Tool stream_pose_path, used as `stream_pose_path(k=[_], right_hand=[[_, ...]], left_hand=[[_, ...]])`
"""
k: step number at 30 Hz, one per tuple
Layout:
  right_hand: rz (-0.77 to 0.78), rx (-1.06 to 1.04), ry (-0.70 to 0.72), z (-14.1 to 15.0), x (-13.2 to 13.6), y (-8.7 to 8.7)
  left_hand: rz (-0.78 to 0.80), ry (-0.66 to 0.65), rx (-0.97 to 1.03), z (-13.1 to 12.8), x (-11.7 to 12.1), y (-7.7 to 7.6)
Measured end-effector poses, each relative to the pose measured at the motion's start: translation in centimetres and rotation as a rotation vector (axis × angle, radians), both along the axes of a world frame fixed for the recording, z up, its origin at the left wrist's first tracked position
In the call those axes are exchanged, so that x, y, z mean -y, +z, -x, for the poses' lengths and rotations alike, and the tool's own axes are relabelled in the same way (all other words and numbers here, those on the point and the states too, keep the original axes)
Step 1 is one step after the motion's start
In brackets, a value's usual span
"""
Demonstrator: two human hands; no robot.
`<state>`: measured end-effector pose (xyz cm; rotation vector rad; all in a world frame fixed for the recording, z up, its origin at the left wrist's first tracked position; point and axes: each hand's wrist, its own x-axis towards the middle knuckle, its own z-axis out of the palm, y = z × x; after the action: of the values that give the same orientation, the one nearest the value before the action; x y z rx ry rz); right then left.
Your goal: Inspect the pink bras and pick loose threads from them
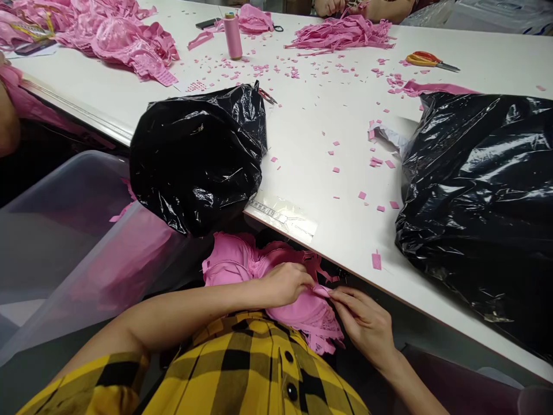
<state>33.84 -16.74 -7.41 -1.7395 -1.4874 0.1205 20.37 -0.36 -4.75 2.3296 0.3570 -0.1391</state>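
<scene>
A pink bra (298, 311) with lace edging lies across my lap, just under the table's front edge. My left hand (287, 283) is closed over its upper part, fingertips pinching a narrow pink strip of it. The same strip is pinched by my right hand (363, 317) between thumb and fingers, a short way to the right. Between my fingertips the strip runs in a small folded length. Part of the bra is hidden behind my left hand and forearm.
Black plastic bags (196, 158) (484, 213) stand left and right on the white table (302, 138). Pink scraps, a thread spool (233, 37), orange-handled scissors (432, 60), pink straps (343, 34) and piled bras (116, 43) lie farther back. A translucent bin (64, 230) stands left. Other people's arms show at the edges.
</scene>
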Motion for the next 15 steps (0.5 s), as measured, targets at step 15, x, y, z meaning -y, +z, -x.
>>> stream_pose_path(k=[15], right_hand=[[0.028, 0.139, 0.219, -2.5, 0.6, -2.4]], left_hand=[[-0.46, -0.31, -0.016, -0.8, 1.0, -4.4]])
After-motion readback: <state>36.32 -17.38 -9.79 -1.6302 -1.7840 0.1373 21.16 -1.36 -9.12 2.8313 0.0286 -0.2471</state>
